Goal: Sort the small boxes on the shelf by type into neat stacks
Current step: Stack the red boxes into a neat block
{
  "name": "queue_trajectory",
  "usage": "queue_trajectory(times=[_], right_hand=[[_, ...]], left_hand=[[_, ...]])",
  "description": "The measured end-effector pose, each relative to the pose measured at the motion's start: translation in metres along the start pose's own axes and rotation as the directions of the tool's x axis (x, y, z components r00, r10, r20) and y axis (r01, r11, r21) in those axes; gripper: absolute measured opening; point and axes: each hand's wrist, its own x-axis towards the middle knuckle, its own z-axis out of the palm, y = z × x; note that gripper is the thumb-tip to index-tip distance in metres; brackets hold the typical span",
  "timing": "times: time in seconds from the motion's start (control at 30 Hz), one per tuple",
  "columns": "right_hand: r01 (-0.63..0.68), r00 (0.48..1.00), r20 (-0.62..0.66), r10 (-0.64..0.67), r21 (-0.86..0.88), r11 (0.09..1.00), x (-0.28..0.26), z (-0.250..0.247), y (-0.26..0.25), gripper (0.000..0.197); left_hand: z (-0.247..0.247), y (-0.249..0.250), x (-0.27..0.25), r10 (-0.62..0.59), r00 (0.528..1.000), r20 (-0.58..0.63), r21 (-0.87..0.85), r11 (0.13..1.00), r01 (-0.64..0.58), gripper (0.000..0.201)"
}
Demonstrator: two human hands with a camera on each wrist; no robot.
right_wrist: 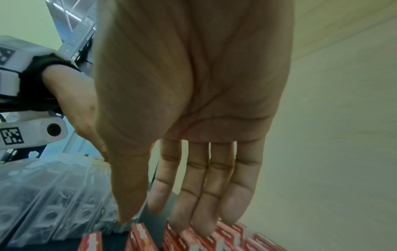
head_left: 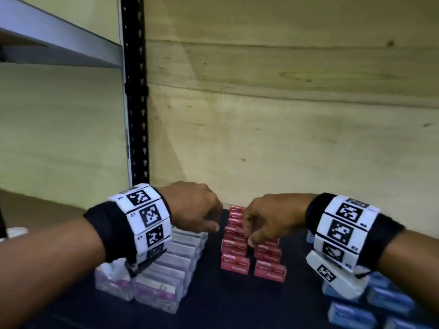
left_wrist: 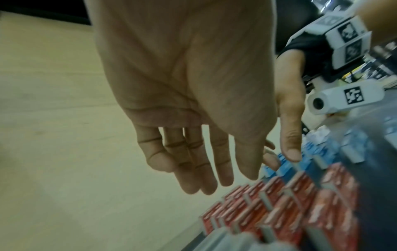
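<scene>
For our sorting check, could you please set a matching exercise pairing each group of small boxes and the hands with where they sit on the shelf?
Things:
1. red boxes
2. clear boxes
3. blue boxes
4. right hand

Places:
A. far left of the dark mat
B. over the red rows, fingers straight
C. far right
D. middle, two rows

Pairs: 1-D, 2-A, 3-C, 4-B

**Wood, Card and Clear Plastic**

Behind the red boxes (head_left: 235,257), which look like printed card, stands a matt, grained wooden wall (head_left: 285,103). Left of them, the clear boxes (head_left: 166,276) are glossy plastic; the black upright (head_left: 135,91) looks like painted metal.
</scene>
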Motion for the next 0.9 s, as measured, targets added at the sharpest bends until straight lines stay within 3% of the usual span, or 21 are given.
queue_trajectory(times=[0.23,0.47,0.9], right_hand=[[-0.141,0.989,0.048,0.143,-0.043,0.989,-0.033,0.023,0.017,0.025],[-0.144,0.988,0.060,0.145,-0.035,0.989,-0.034,0.039,0.019,0.023],[-0.135,0.990,0.009,0.138,-0.146,0.980,-0.049,0.042,0.002,0.021]], left_hand=[[0.001,0.046,0.014,0.094,0.987,0.133,0.005,0.995,-0.096,0.033],[0.011,0.065,0.026,0.077,0.972,0.222,0.055,0.994,-0.091,0.043],[0.002,0.077,0.010,0.071,0.971,0.228,0.112,0.989,-0.099,0.019]])
